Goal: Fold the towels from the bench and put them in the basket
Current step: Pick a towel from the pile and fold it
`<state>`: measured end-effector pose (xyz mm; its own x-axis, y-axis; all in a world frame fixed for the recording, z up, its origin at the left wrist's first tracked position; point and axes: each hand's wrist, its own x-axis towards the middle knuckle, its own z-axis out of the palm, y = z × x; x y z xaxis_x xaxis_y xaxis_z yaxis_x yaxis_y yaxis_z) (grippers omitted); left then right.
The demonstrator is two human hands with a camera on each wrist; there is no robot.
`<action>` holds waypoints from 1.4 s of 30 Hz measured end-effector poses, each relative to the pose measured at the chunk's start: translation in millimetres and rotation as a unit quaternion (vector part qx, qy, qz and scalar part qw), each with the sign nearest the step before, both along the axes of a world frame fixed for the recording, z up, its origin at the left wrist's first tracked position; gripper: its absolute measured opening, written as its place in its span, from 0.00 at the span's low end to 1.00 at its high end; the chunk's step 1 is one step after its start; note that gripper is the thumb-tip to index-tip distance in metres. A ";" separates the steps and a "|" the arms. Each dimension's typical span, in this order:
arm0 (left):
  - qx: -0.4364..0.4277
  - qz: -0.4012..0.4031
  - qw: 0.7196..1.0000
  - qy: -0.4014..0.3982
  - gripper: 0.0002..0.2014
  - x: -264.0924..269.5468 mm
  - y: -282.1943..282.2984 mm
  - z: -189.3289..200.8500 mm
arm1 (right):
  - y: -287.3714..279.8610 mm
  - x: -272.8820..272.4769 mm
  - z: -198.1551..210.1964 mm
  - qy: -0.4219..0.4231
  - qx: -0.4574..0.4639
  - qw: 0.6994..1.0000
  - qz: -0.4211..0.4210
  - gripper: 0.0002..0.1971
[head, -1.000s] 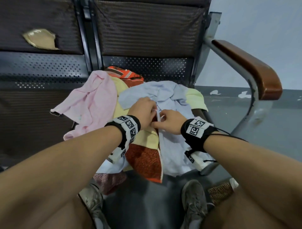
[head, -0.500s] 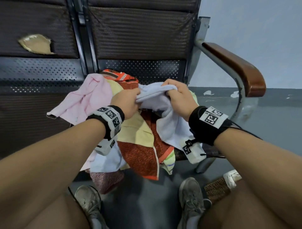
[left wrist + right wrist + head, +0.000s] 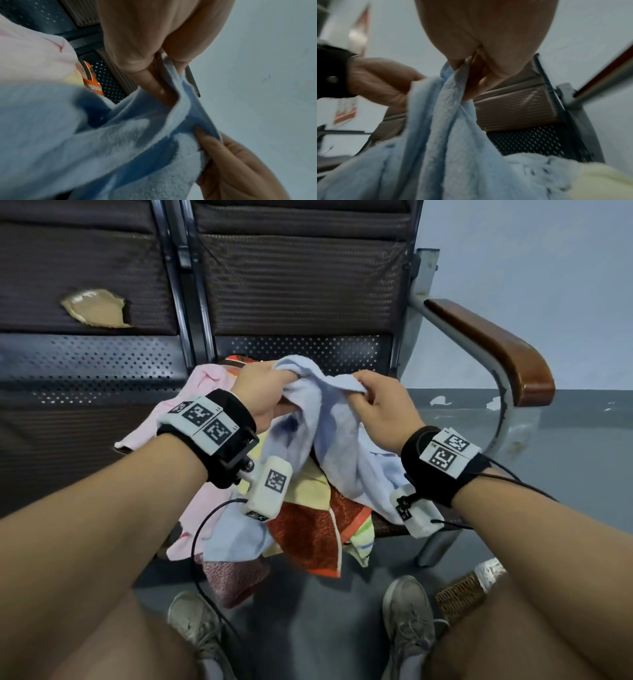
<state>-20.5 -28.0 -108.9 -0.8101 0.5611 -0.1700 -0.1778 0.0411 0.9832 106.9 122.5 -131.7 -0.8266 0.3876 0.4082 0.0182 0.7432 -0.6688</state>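
A light blue towel (image 3: 329,436) hangs bunched between both hands above the bench seat. My left hand (image 3: 265,392) grips its upper edge on the left, and my right hand (image 3: 370,402) pinches the same edge a little to the right. The left wrist view shows the light blue towel (image 3: 106,148) pinched by my left hand (image 3: 154,70) at its hem. In the right wrist view my right hand (image 3: 471,75) pinches a fold of the light blue towel (image 3: 453,142). Under it lie a pink towel (image 3: 202,392), a yellow and red towel (image 3: 308,525) and others. A woven basket (image 3: 462,590) peeks out at lower right.
The dark bench (image 3: 298,285) has a perforated metal back and a torn cushion on the left. A wooden armrest (image 3: 496,347) on a metal tube stands at the right. My two shoes (image 3: 407,618) rest on the grey floor below the seat.
Both hands took hold of the light blue towel and lifted it off the pile. They have since moved higher and a little apart along its edge.
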 end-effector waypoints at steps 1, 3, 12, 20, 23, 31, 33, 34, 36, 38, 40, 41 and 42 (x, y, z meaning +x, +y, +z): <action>0.013 0.004 1.000 -0.009 0.10 -0.8 0.1 -0.7 | -5.3 0.9 2.6 0.006 0.011 1.000 0.020 0.05; 0.028 0.046 0.998 -0.036 0.11 -3.8 -1.0 -0.9 | -14.4 4.2 8.2 0.020 -0.003 0.998 0.061 0.08; 0.085 0.108 0.986 -0.098 0.13 -8.9 -7.6 2.1 | -13.9 7.6 -4.8 -0.332 0.212 0.916 0.079 0.17; 0.126 0.020 0.984 -0.125 0.16 5.5 -7.3 11.2 | -26.8 -3.2 -17.7 -0.266 0.061 0.961 0.046 0.12; 0.132 -0.023 0.983 -0.128 0.13 17.6 -4.4 14.0 | -45.8 -12.3 -28.0 -0.286 0.027 0.957 0.048 0.32; 0.119 0.159 0.979 -0.045 0.11 -14.8 -12.7 7.8 | -11.5 -23.0 -25.4 -0.150 -0.101 0.982 -0.059 0.23; 0.090 0.174 0.980 -0.020 0.11 -21.2 -15.3 -1.0 | -3.2 -22.3 -20.6 -0.126 -0.082 0.985 -0.084 0.27; 0.069 0.175 0.982 -0.002 0.12 -23.8 -15.6 -4.2 | -1.6 -21.4 -18.8 -0.132 -0.042 0.987 -0.083 0.29; 0.035 0.178 0.983 0.027 0.13 -28.8 -15.7 -6.3 | -1.8 -17.6 -16.8 -0.188 0.090 0.976 -0.065 0.28; 0.013 0.180 0.983 0.036 0.14 -33.2 -15.4 -4.8 | -1.5 -11.6 -17.0 -0.259 0.202 0.943 -0.056 0.23; 0.002 0.176 0.983 0.047 0.14 -36.8 -16.2 -2.9 | 0.5 -6.9 -18.8 -0.320 0.253 0.911 -0.057 0.17; -0.002 0.169 0.984 0.052 0.13 -38.6 -16.9 -2.8 | 1.4 -5.1 -20.8 -0.347 0.250 0.903 -0.047 0.16; -0.005 0.159 0.986 0.055 0.11 -40.4 -17.0 -3.0 | 2.6 -2.9 -22.9 -0.370 0.229 0.900 -0.029 0.16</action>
<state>-60.8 -45.0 -111.9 -0.9586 0.2747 -0.0753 -0.0752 0.0107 0.9971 104.0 125.1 -154.6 -0.9217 0.3699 -0.1170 0.3802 0.9213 -0.0821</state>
